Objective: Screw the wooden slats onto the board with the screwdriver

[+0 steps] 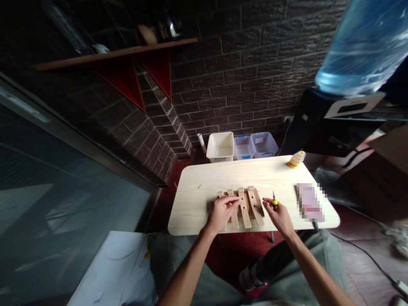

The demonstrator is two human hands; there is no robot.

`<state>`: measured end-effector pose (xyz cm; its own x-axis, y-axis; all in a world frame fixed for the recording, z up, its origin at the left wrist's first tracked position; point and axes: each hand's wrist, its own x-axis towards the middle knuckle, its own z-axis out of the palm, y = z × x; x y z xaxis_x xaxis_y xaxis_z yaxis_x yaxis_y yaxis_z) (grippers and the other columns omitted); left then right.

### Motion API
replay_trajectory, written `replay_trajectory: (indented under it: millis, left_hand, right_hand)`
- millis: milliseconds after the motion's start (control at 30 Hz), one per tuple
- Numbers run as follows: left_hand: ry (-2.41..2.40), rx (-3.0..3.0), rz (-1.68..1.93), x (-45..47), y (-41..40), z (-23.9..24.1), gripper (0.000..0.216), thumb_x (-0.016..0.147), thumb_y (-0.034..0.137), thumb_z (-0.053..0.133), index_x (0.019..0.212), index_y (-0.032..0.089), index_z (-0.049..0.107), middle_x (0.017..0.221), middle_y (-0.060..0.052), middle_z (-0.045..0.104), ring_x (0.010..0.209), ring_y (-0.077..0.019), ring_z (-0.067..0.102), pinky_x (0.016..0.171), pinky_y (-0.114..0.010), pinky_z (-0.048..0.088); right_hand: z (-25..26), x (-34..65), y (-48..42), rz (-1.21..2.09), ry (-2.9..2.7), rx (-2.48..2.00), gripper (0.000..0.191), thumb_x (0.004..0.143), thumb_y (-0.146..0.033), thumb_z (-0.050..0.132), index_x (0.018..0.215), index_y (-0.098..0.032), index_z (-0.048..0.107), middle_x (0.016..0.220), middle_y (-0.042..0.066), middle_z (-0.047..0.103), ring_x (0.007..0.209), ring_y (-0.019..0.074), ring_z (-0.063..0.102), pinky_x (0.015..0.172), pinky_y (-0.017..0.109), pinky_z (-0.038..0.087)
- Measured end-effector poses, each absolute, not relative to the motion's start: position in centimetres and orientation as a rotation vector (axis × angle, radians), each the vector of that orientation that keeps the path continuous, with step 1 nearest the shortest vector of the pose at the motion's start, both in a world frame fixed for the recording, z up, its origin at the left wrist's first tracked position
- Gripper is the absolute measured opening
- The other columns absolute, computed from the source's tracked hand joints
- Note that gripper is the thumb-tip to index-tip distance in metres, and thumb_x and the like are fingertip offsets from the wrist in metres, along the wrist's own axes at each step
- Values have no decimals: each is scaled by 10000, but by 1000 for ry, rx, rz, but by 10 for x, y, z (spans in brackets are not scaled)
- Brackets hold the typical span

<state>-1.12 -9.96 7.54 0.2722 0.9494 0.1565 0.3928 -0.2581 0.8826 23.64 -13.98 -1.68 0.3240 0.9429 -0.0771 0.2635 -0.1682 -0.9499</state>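
A small wooden slatted piece [247,206] made of several light strips lies near the front edge of a pale wooden table [204,180]. My left hand [219,212] rests on its left slats, fingers curled over them and pressing them down. My right hand [279,216] is just right of the slats, fingers closed around a small screwdriver [274,200] with a yellow and black handle, held upright above the table.
A yellow bottle [296,159] lies at the table's far right corner, a blurred flat object [310,202] on its right side. Beyond the table, a white bin [220,146] and clear boxes [255,145] sit against the brick wall. A water dispenser [360,46] stands right.
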Motion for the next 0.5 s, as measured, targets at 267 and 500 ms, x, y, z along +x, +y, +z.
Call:
replay_trajectory:
  millis: [267,500]
  left_hand:
    - [1139,2101,886,37,-83,66,200,922,297,591,1052,285,743,1039,-24,758,899,-180,713,854,-299,566]
    - [1150,2229,822,48,-72,51,213,918,255,587,1071,292,731,1042,-30,754,928,-185,704,858,-311,552]
  right_hand:
    - [-8,241,-129,862,-1142,-1567,499,805,-592,618,982,-140,733,752,70,689,734,230,604,702,338,486]
    - [7,239,-127,928,-1180,-1513,452,846,-619,579,725,-185,621,587,11,578,552,153,496,524,261,404]
